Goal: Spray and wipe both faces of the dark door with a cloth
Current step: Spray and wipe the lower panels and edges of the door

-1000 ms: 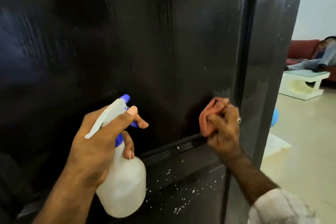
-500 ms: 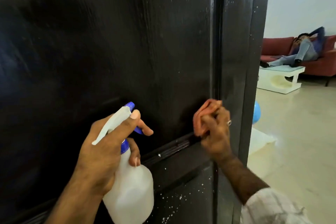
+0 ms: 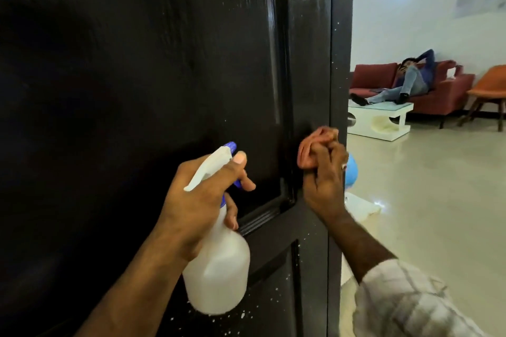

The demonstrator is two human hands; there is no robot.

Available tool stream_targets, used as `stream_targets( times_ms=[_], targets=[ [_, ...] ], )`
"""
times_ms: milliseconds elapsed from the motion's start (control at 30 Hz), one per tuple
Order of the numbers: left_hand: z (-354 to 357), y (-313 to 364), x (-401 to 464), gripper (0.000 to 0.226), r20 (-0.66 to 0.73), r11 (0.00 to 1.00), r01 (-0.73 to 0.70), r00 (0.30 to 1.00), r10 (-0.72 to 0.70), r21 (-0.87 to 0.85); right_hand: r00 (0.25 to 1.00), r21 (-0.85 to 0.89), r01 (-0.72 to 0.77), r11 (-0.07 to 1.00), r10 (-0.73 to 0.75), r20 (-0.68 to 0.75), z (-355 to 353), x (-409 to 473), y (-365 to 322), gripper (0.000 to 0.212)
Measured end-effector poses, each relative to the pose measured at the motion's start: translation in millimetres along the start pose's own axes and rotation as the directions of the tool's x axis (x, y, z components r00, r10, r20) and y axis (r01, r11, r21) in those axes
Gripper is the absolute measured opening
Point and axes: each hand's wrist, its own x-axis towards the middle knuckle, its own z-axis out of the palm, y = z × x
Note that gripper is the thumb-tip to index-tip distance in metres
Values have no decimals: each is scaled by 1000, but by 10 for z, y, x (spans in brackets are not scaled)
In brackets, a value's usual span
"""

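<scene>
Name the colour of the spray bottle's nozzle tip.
Blue: the spray bottle has a blue nozzle tip on a white trigger head, seen in the head view.

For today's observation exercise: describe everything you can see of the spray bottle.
The spray bottle has a rounded, translucent white plastic body, a white trigger head and a blue nozzle tip and collar. Its contents can't be made out. It is held roughly upright, tilted slightly, nozzle aimed at the dark door close in front. The left hand wraps its neck, thumb along the head and a finger by the trigger. Only that hand touches it.
</scene>
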Motion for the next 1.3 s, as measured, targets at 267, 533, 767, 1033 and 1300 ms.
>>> stream_targets(
  times_ms=[267,533,767,1033,1300],
  targets=[
    [414,305,498,41,-50,993,-38,998,33,-108,984,56,136,989,-128,-120,53,1328,-415,59],
    [613,-166,439,35,-3,996,-80,997,80,35,942,179,-333,926,321,97,194,-1008,213,79],
    [536,-77,411,37,10,1000,-20,1000,20,-4,999,108,39,993,-35,-40,18,830,-485,60],
    [246,-46,305,39,15,999,-47,999,47,-16,984,75,142,987,-149,96,119,156,-371,63],
    [259,-156,254,37,23,998,-51,998,50,26,946,-42,277,960,-265,186,-27,-340,-3,52]
  ],
)
